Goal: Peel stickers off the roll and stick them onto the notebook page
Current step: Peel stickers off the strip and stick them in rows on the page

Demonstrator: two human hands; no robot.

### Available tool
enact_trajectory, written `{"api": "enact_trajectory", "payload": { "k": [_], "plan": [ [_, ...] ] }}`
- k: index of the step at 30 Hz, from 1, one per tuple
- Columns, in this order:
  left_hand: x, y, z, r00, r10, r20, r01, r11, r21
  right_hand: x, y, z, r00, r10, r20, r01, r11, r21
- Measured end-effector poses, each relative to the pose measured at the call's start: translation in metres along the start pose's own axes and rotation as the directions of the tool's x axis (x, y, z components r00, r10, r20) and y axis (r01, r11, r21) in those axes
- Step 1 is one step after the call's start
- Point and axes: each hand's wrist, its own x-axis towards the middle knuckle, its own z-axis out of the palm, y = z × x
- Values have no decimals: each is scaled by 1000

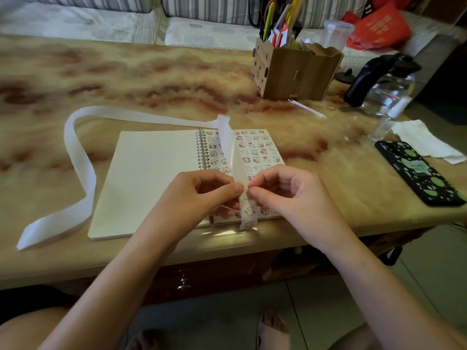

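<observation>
Left hand (199, 195) and right hand (285, 195) are pinched onto one long white paper sticker strip (228, 147).
Its long axis is laid from the pinch toward 12 o'clock across the cream spiral-bound notebook (141, 178); the sticker-filled page (262, 152) lies directly beneath, both hands equally near.

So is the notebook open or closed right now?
Open. The notebook lies flat on the table, spiral binding in the middle, a blank page on the left and a sticker-covered page on the right.

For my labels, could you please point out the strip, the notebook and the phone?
strip (249, 212): head view, printed near end.
notebook (151, 173): head view, blank left page.
phone (419, 173): head view, patterned case.
</observation>
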Motion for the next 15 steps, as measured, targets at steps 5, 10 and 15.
{"api": "enact_trajectory", "payload": {
  "k": [5,10,15],
  "plan": [
    [1,-1,1,1000,-14,-13,14,1000,8,-1,2,0,1000,24,19,-22,996,-84],
    [1,-2,1,999,-32,-38,32,999,1,-1,-1,2,1000,-21,13,22,989,-145],
    [1,-2,-1,997,-36,-71,36,999,2,-1,-4,-2,999,-33,12,34,994,-100]
  ]
}}
